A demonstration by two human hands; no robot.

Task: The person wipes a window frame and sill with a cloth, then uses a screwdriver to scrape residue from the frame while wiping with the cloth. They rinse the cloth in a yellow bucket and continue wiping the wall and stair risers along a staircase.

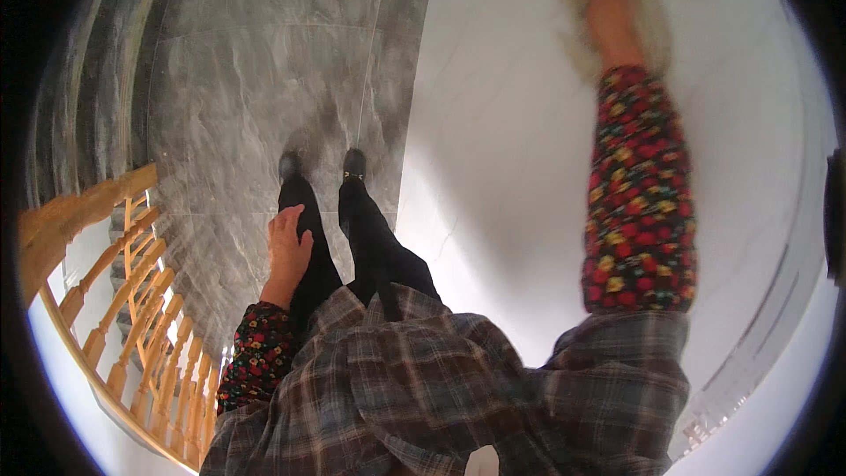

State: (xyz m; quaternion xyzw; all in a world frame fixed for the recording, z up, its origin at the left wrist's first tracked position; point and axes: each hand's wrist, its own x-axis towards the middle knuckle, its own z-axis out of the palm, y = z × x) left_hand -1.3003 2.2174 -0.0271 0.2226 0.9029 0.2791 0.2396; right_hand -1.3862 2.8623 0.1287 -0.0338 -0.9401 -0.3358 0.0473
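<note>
My right hand [611,16] is at the upper right, on a blurred beige cloth [572,20] that lies against a white marbled wall surface [502,145]. Motion blur hides its fingers, so I cannot tell how they hold the cloth. Lower and to the left, my left hand [289,248] hangs in front of my black trouser leg, its fingers apart and nothing in it. Both forearms wear a floral sleeve [640,198] below plaid fabric.
Grey marbled floor tiles [231,79] lie under my black shoes [355,164]. Dark steps [99,79] are at the upper left. A wooden banister with turned balusters [135,277] runs along the lower left. A pale curved-looking edge [747,350] is at the right.
</note>
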